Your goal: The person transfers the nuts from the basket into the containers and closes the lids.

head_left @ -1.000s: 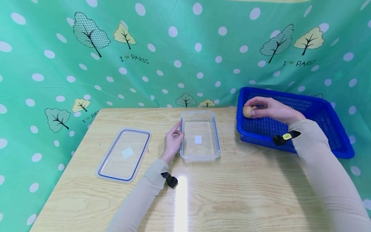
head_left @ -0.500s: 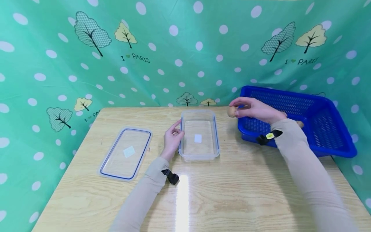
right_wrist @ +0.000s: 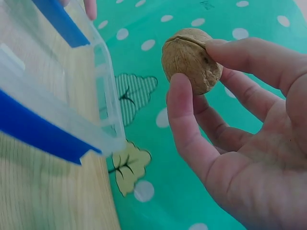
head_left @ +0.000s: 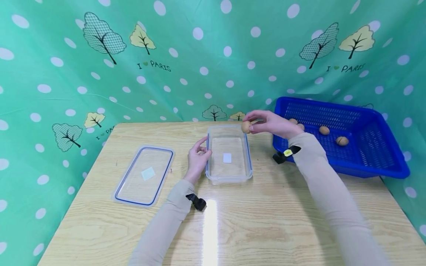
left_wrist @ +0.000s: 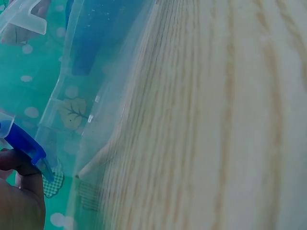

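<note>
Pinched between the thumb and fingertips of my right hand (head_left: pixel 272 124) is a walnut (head_left: pixel 246 127), held over the far right corner of a clear plastic food container (head_left: pixel 229 180) with blue side clips. The right wrist view shows the walnut's wrinkled tan shell and seam (right_wrist: pixel 189 62) up close, beside the container's corner. My left hand (head_left: pixel 197 162) grips the container's left side, thumb at the rim and index finger stretched along the wall. A blue clip (left_wrist: pixel 29 146) lies against its fingers in the left wrist view. Inside the container a small white square shows at the bottom.
A blue plastic basket (head_left: pixel 382 147) stands at the right with several walnuts (head_left: pixel 324 130) in it. The container's clear lid (head_left: pixel 131 184), edged with a blue seal, lies flat on the wooden table (head_left: pixel 266 221) at the left. A green dotted cloth (head_left: pixel 186 48) hangs behind.
My right hand has carried the walnut left, out of the blue basket and over to the container's edge. The basket's other walnuts have come into view. My left hand stays at the container.
</note>
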### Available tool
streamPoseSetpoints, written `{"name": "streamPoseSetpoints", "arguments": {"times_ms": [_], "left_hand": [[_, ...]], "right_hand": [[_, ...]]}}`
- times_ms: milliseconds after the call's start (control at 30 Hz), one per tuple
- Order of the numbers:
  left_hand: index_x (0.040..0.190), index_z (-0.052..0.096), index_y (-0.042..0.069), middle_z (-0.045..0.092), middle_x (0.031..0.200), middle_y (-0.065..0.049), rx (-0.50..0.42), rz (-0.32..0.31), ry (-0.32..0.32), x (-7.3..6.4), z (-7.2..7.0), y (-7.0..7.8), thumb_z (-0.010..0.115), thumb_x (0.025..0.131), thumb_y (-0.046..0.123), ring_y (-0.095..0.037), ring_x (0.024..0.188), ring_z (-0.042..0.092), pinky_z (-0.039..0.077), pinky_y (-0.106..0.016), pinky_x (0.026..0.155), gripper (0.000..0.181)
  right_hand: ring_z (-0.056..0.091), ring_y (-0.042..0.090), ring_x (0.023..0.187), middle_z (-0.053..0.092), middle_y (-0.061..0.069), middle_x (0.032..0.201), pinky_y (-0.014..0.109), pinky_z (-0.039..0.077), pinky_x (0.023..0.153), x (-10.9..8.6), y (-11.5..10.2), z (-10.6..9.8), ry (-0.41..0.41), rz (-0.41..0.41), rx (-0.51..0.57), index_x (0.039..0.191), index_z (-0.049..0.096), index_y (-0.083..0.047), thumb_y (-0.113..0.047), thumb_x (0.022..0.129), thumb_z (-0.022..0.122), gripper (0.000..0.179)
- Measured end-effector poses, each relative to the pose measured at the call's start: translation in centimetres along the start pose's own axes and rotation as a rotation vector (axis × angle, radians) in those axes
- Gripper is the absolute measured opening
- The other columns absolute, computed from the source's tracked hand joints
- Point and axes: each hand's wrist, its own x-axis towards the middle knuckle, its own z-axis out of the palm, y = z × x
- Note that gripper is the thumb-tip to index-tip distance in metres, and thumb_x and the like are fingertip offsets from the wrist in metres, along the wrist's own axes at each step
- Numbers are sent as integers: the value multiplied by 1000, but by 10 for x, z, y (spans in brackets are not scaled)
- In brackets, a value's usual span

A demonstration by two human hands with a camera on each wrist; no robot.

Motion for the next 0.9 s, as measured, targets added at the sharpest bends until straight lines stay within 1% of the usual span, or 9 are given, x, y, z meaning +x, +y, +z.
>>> {"name": "streamPoseSetpoints", "arguments": {"times_ms": [133, 200, 333, 633, 767, 900], "left_hand": [[131, 62, 18, 53, 82, -3, 7, 11, -7, -1, -1, -1, 61, 79, -6, -7, 55, 42, 38, -17, 50, 57], [131, 61, 18, 52, 82, -3, 9, 19, -12, -1, -1, -2, 61, 80, -6, -6, 54, 42, 38, -17, 50, 57], [133, 60, 16, 52, 83, -4, 8, 33, -20, -1, -2, -3, 61, 80, -7, -7, 54, 42, 38, -17, 49, 57], [133, 59, 13, 52, 81, -3, -5, 39, -26, -2, 1, -2, 62, 78, -8, -6, 55, 43, 37, -16, 48, 59], [133, 60, 13, 51, 81, -3, -14, 35, -16, -3, 2, -1, 62, 79, -9, -5, 55, 44, 37, -16, 49, 58], [134, 59, 11, 52, 83, -5, -22, 33, -17, -3, 2, -1, 62, 79, -10, -6, 57, 44, 38, -16, 49, 59]], "right_hand": [[51, 28, 116, 50, 11, 131, 44, 44, 96, 9, 2, 9, -5, 15, -15, 132, 53, -6, -18, 93, 65, 43], [49, 28, 118, 49, 11, 132, 45, 43, 97, 14, 3, 14, -4, 14, -21, 132, 53, -7, -19, 93, 65, 43], [49, 28, 118, 48, 12, 134, 44, 45, 95, 23, 6, 25, -5, 4, -10, 131, 54, -6, -18, 93, 65, 42], [48, 30, 119, 48, 15, 132, 41, 47, 94, 47, 16, 49, -21, 18, 74, 133, 51, -2, -12, 92, 63, 44], [50, 30, 118, 49, 15, 132, 40, 48, 93, 59, 23, 59, 2, 25, 87, 132, 53, -4, -10, 91, 64, 43], [51, 30, 118, 49, 15, 132, 38, 48, 94, 71, 26, 70, 30, 32, 134, 133, 53, -3, -9, 91, 65, 44]]}}
